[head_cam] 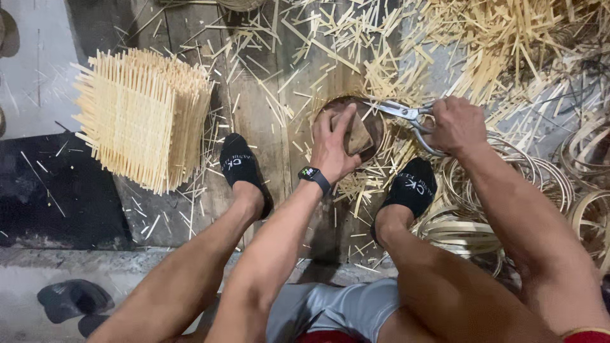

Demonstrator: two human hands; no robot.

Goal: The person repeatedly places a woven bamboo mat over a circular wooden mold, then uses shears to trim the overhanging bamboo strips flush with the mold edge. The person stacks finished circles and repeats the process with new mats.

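My left hand (333, 145) presses a small wooden block (358, 135) down into a round woven bamboo piece (376, 124) on the floor between my feet. The fingers curl over the block's top. My right hand (455, 124) grips the loop handles of large metal shears (401, 112). Their blades point left along the upper rim of the round piece. A smartwatch (314, 176) is on my left wrist.
A stack of square woven bamboo mats (141, 116) stands at the left. Loose bamboo strips (495, 38) litter the wooden floor at the top. Coiled bamboo rings (467, 232) lie at the right. My feet in black socks (240, 164) flank the work.
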